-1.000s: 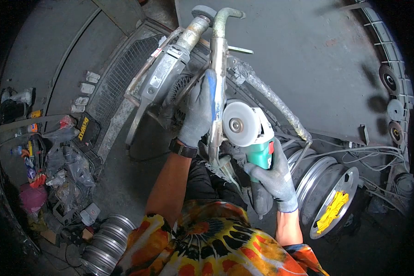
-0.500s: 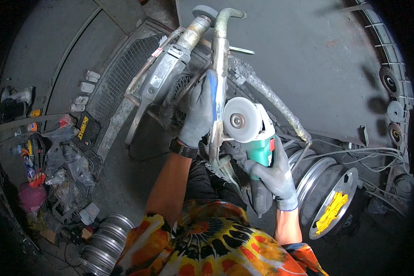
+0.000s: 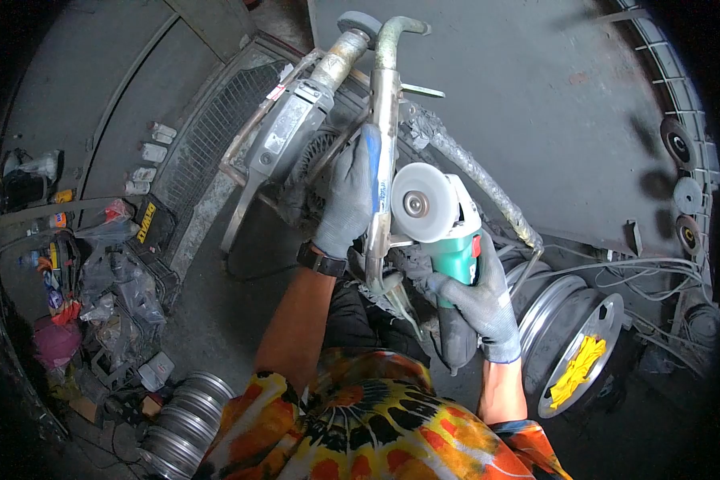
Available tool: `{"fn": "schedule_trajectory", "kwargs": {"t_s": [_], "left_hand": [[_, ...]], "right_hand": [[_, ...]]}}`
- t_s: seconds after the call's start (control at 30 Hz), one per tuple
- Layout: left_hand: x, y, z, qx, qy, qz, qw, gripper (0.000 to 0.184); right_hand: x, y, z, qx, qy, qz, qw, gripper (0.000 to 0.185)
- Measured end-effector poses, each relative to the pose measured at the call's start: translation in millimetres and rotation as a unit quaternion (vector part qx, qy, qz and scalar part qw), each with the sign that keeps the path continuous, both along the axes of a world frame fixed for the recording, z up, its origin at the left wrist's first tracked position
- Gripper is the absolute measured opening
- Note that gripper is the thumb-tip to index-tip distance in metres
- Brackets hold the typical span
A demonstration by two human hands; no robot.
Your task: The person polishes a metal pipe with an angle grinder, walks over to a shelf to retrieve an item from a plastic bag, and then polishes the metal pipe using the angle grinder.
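My left hand (image 3: 348,192), in a grey glove, is closed against the metal tube frame (image 3: 384,112), its blue-edged finger lying along the tube. My right hand (image 3: 482,308), also gloved, grips the green body of an angle grinder (image 3: 454,260). The grinder's pale round disc (image 3: 422,203) faces up, just right of the tube's lower part; whether it touches the tube I cannot tell. Left of the tube, a large grey power tool (image 3: 288,124) with a round wheel at its far end rests on the frame.
Metal wheel rims (image 3: 580,352) stand at the right, one holding a yellow cloth (image 3: 578,370). More rims (image 3: 188,424) lie at lower left, near plastic bags (image 3: 124,280) and a DeWalt box (image 3: 154,222). Cables (image 3: 648,268) run along the right; discs (image 3: 678,142) hang on a rack.
The grinder and my right hand have moved slightly, with the disc a little farther up the tube. My left hand keeps its hold on the frame.
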State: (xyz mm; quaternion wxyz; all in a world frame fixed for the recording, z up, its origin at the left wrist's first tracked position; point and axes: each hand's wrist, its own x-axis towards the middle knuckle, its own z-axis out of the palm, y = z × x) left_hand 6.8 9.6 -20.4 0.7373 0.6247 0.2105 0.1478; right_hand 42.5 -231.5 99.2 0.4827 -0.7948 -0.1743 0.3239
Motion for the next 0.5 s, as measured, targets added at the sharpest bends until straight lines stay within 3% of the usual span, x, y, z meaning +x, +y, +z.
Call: {"fn": "schedule_trajectory", "kwargs": {"t_s": [0.1, 0.17, 0.2, 0.27, 0.5], "left_hand": [[1.1, 1.0, -6.1, 0.087, 0.025, 0.003, 0.996, 0.050], [2.2, 2.3, -1.9, -0.041, 0.013, 0.012, 0.999, 0.051], [1.1, 1.5, -5.3, -0.041, 0.013, 0.012, 0.999, 0.051], [-2.1, -0.4, -13.0, 0.095, 0.027, -0.001, 0.995, 0.054], [-2.2, -0.3, -15.0, 0.106, 0.037, -0.017, 0.994, 0.058]], "right_hand": [[0.8, 0.4, 0.5, -0.004, 0.016, -0.003, 1.000, 0.076], [0.6, 1.5, 0.6, 0.013, 0.006, -0.015, 1.000, 0.075], [1.0, 1.5, 0.0, 0.013, 0.006, -0.015, 1.000, 0.075], [2.3, 1.2, -1.5, 0.005, -0.021, -0.004, 1.000, 0.076], [4.3, 2.7, -0.7, 0.011, -0.016, -0.005, 1.000, 0.079]]}}
